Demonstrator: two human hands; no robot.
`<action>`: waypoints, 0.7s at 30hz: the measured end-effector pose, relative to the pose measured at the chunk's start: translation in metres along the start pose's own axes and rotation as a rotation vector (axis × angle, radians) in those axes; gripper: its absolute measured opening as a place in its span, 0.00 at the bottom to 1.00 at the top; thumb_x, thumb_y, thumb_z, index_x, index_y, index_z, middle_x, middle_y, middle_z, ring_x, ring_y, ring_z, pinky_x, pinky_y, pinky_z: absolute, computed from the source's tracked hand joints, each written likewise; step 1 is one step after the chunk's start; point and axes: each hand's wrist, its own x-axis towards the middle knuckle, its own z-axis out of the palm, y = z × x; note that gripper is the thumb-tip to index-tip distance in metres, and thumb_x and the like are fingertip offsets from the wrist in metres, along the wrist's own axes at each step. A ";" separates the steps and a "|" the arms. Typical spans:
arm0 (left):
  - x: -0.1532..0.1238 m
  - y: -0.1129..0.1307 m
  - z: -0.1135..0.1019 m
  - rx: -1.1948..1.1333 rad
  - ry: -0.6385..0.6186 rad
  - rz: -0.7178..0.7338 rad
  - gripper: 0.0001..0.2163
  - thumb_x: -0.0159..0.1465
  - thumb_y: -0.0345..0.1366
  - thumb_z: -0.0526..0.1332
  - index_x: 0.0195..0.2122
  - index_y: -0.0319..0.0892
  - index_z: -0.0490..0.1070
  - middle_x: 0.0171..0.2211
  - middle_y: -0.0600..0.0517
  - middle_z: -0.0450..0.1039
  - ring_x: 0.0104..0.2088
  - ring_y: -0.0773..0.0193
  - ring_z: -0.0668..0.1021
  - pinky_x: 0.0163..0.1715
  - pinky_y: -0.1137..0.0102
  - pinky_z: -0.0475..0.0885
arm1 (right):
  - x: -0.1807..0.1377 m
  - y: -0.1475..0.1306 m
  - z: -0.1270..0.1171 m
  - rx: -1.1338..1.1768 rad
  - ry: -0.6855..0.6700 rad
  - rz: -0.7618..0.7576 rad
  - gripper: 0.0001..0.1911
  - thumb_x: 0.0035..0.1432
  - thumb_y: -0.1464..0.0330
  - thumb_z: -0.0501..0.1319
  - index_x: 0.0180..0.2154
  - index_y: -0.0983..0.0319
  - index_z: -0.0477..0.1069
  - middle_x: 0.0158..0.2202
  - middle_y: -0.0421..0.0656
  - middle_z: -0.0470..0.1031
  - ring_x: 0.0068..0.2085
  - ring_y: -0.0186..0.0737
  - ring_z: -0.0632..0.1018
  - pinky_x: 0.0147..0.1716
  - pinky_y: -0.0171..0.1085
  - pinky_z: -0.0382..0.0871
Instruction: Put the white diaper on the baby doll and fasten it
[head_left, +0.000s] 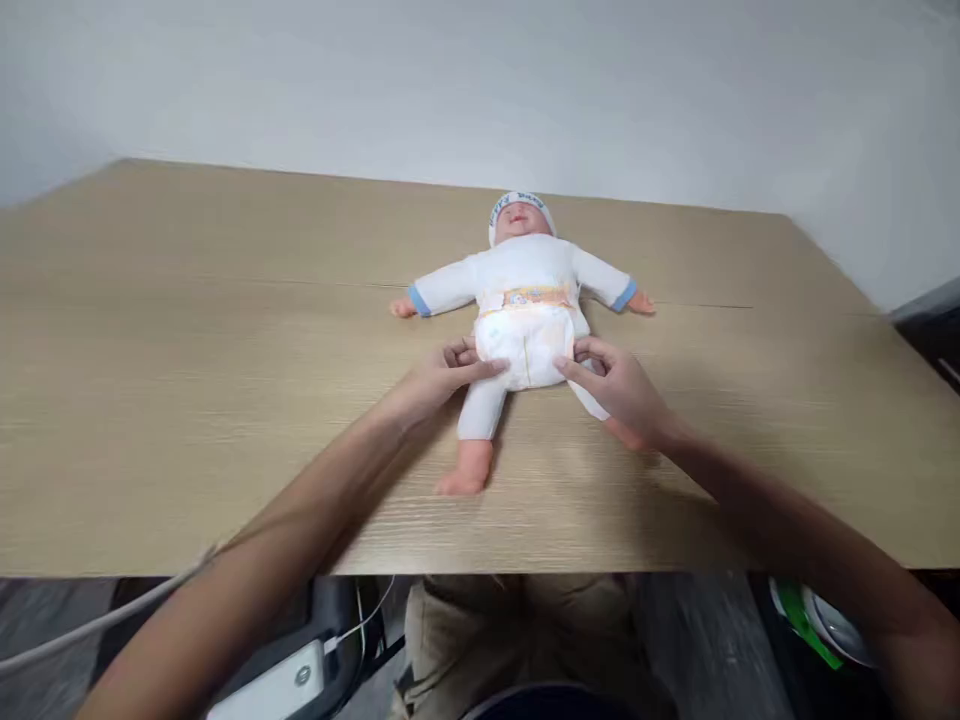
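Observation:
A baby doll [525,262] in a white suit with blue cuffs and a white cap lies on its back, head toward the wall, arms spread. Around its hips sits a white diaper [527,345] with an orange patterned band at the waist. My left hand [454,372] pinches the diaper's edge at the leg opening on the left, thumb on top. On the opposite leg opening, my right hand [600,375] grips the other edge between thumb and fingers. The doll's leg on the right is partly hidden behind my right hand.
The doll rests on a wide wooden table [225,380] that reaches back to a pale wall [450,90]. Below the front edge are a white power bank [274,685] with a cable and a dark container [810,640] holding a green item.

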 end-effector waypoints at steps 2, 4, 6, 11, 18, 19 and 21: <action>-0.002 -0.004 -0.001 0.036 0.100 0.024 0.29 0.49 0.43 0.88 0.46 0.41 0.78 0.40 0.49 0.85 0.45 0.57 0.85 0.51 0.64 0.79 | 0.001 0.000 -0.001 -0.065 0.010 0.018 0.25 0.66 0.42 0.70 0.38 0.58 0.78 0.33 0.36 0.71 0.34 0.38 0.66 0.36 0.40 0.57; -0.004 -0.006 0.000 0.081 0.168 0.043 0.28 0.50 0.44 0.87 0.46 0.42 0.77 0.40 0.49 0.85 0.43 0.56 0.85 0.49 0.63 0.79 | 0.001 0.001 -0.001 -0.121 0.013 0.020 0.25 0.65 0.42 0.70 0.36 0.58 0.78 0.32 0.37 0.72 0.35 0.39 0.67 0.37 0.40 0.58; -0.008 -0.006 0.003 0.136 0.203 0.052 0.29 0.52 0.47 0.86 0.48 0.42 0.77 0.42 0.47 0.86 0.44 0.54 0.85 0.48 0.62 0.79 | 0.003 0.001 -0.001 -0.170 0.009 0.007 0.25 0.65 0.43 0.70 0.34 0.57 0.77 0.31 0.38 0.71 0.35 0.40 0.67 0.37 0.41 0.59; -0.014 0.000 0.008 0.342 0.157 0.070 0.29 0.56 0.56 0.82 0.50 0.41 0.82 0.49 0.42 0.88 0.50 0.47 0.86 0.50 0.59 0.80 | 0.006 0.005 0.000 -0.229 0.017 -0.040 0.22 0.67 0.47 0.70 0.31 0.57 0.75 0.29 0.38 0.69 0.34 0.40 0.68 0.39 0.41 0.62; -0.002 0.015 0.004 0.273 0.057 -0.047 0.27 0.55 0.53 0.84 0.49 0.43 0.86 0.51 0.42 0.89 0.60 0.39 0.85 0.59 0.55 0.82 | 0.000 0.002 0.005 -0.077 -0.030 0.102 0.19 0.65 0.50 0.70 0.35 0.57 0.76 0.28 0.36 0.67 0.32 0.38 0.67 0.35 0.40 0.60; -0.001 0.017 0.003 0.258 0.045 -0.061 0.26 0.54 0.52 0.84 0.48 0.43 0.87 0.51 0.42 0.89 0.60 0.38 0.85 0.59 0.55 0.82 | -0.001 0.001 0.005 -0.048 -0.040 0.120 0.19 0.66 0.49 0.70 0.36 0.58 0.76 0.28 0.35 0.67 0.31 0.37 0.66 0.34 0.39 0.59; 0.001 0.019 0.002 0.234 0.027 -0.082 0.26 0.53 0.51 0.85 0.48 0.43 0.87 0.51 0.42 0.89 0.59 0.38 0.85 0.59 0.54 0.83 | -0.001 -0.001 0.006 -0.020 -0.053 0.138 0.19 0.65 0.49 0.71 0.36 0.58 0.76 0.27 0.35 0.66 0.30 0.36 0.64 0.31 0.39 0.57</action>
